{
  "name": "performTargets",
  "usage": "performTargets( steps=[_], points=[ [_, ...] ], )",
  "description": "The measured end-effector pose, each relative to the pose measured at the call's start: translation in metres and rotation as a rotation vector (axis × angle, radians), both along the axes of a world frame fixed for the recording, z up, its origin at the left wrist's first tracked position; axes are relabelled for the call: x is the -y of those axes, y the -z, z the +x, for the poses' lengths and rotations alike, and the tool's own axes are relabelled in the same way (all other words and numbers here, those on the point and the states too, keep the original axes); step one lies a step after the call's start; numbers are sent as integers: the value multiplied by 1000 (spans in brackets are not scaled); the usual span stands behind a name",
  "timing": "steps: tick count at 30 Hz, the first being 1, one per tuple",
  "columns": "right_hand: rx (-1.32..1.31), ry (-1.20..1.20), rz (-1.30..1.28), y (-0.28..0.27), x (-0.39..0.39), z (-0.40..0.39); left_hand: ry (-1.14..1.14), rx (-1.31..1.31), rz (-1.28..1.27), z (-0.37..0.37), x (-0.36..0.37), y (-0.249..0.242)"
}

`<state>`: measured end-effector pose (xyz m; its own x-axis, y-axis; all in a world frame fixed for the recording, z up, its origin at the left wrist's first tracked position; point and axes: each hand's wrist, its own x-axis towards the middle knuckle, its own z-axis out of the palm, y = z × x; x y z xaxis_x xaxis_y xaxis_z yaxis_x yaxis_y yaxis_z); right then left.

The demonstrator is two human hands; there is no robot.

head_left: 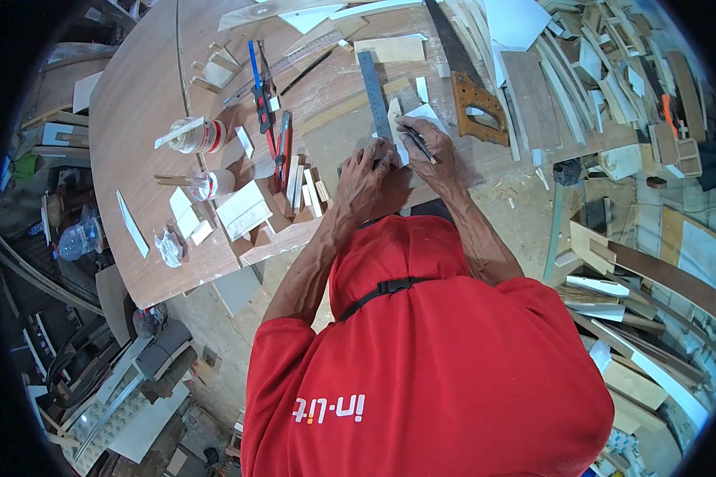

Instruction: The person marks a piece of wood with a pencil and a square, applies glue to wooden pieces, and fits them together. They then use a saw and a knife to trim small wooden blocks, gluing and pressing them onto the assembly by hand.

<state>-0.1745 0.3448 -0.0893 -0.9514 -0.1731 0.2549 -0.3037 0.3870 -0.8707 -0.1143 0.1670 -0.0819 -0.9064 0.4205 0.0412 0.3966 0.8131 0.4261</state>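
Observation:
A steel ruler [371,83], maybe the blade of a square, points away from me on the wooden table. My left hand [366,179] presses on its near end with bent fingers, which hide what lies beneath. Just to the right, my right hand [429,151] is closed around a dark, slim pen [418,144]. Under and beside the right hand lie a white sheet-like piece [426,114] and a narrow pale wood strip [394,115]. Beyond the right hand rests a handsaw with a wooden handle [479,109].
Left of my hands are small wood blocks [296,187], a red-handled cutter [283,143], a red-and-blue tool [261,99], a labelled tub [207,137] and a jar [215,184]. Long strips [545,95] line the table's right side. Offcuts [612,48] pile up beyond.

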Motion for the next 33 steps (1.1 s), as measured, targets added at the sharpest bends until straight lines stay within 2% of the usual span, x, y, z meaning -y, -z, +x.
performTargets(
  steps=[6,8,9,11,12,14,21,29,33],
  points=[
    [41,34,12,-9,3,2,5,-5,4,0,0,2],
    [223,68,-240,-13,3,2,0,11,21,0,0,2],
    [222,70,-240,-10,2,2,1,11,22,0,0,1],
    [24,30,-7,-2,-1,0,-10,40,22,-1,-1,-2],
    [22,30,-7,-5,0,0,-9,38,22,-1,-1,-3],
    [224,62,-118,-11,4,0,-9,30,25,0,-2,-6],
    [182,76,-144,-1,7,0,-8,18,21,0,-2,-6],
    [88,91,-19,-8,10,1,11,11,-4,-1,-1,-3],
    [155,143,-104,-9,12,4,7,23,-12,-1,-1,-4]
  ],
)
